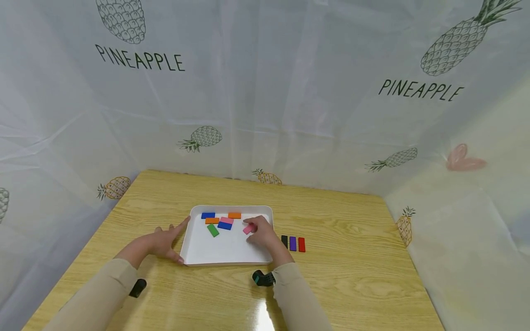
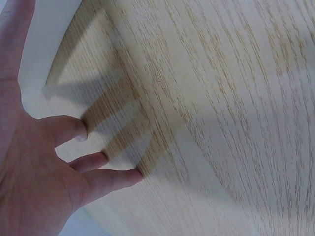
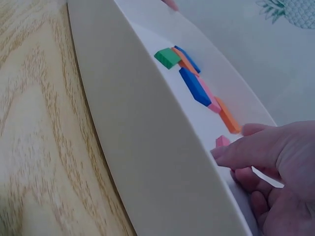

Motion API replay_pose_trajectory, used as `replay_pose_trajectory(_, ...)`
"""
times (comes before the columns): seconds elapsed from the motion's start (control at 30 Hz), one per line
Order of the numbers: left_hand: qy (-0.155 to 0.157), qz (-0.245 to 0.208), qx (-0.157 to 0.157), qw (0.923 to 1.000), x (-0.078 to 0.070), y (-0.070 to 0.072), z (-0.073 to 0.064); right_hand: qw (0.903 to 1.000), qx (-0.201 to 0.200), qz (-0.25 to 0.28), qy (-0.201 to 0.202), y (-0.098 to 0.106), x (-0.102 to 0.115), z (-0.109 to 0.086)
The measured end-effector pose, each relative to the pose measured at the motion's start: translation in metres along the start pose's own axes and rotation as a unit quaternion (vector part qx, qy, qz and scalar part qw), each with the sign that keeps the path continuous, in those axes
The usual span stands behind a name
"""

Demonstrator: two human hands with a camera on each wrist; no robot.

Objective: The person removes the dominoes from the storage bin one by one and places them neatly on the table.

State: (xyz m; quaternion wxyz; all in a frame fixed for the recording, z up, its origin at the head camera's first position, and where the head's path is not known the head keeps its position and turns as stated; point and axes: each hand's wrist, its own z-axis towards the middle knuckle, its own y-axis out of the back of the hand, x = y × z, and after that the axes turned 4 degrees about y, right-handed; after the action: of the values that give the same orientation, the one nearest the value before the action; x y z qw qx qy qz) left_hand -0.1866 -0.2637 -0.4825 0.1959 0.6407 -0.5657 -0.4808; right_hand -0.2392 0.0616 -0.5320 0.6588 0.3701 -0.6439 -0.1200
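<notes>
A shallow white tray (image 1: 223, 253) lies on the wooden table with several small flat blocks in it. My left hand (image 1: 163, 241) spans the tray's left side, thumb near the front corner and index finger near the back; in the left wrist view the other fingers of that hand (image 2: 44, 172) stretch out over the table. Inside the tray at right, my right hand (image 1: 265, 236) has thumb and index finger spread around a pink block (image 1: 249, 229). In the right wrist view the thumb partly hides this pink block (image 3: 222, 141); contact is unclear.
Blue (image 1: 208, 215), orange (image 1: 212, 220), green (image 1: 213, 230) and another pink block (image 1: 226, 220) lie toward the tray's back left. Right of the tray, black (image 1: 284, 241), purple (image 1: 292, 243) and red blocks (image 1: 302, 244) stand in a row. A pineapple-print curtain (image 1: 265, 92) hangs behind the table.
</notes>
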Motion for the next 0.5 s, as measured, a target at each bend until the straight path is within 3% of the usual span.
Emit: replay_pose_trajectory(0.5, -0.005, -0.001, 0.001, 1.0000, 0.0018, -0.0004, 0.0013, 0.9975, 0.059, -0.030, 0.026, 0.0039, 0.0015, 0.0007)
